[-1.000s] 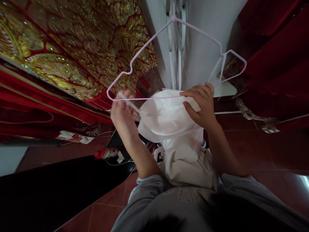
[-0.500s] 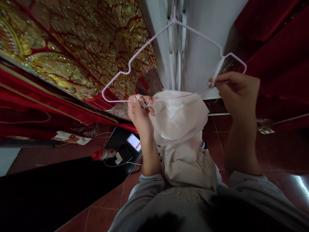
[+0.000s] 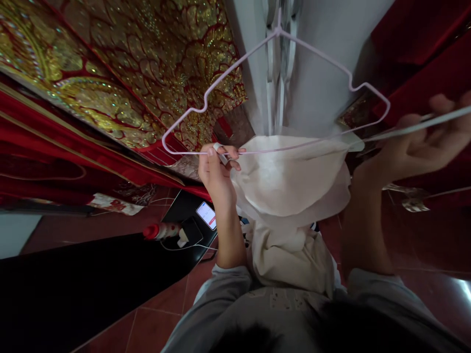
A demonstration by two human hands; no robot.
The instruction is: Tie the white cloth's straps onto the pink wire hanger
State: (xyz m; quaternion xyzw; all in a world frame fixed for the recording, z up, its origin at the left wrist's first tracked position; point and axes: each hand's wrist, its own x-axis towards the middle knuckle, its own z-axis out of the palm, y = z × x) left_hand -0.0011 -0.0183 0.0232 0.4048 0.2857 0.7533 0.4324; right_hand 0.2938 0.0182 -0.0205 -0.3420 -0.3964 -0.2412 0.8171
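Observation:
A pale pink hanger (image 3: pixel 312 48) hangs in front of me, and a cream cloth garment (image 3: pixel 290 181) drapes down behind its bottom bar. My left hand (image 3: pixel 220 169) is closed on the left part of that bar, with a short white strap looped at its fingers. At the right, a long white strap (image 3: pixel 415 126) stretches from the garment's upper right corner across my right hand (image 3: pixel 423 142). That hand is blurred, with bent fingers around the strap, away from the hanger.
Gold-sequined red garments (image 3: pixel 147 73) hang at the left, and dark red cloth (image 3: pixel 415 34) at the right. A black table (image 3: pixel 110 279) at lower left bears a lit phone (image 3: pixel 206 215), a red-capped bottle (image 3: pixel 162 231) and a white cable. Behind the hanger is a grey-white surface (image 3: pixel 324 49).
My right hand has moved right, off the hanger's right shoulder, drawing the strap out long. The garment's top has spread to the right. My left hand stays on the bar.

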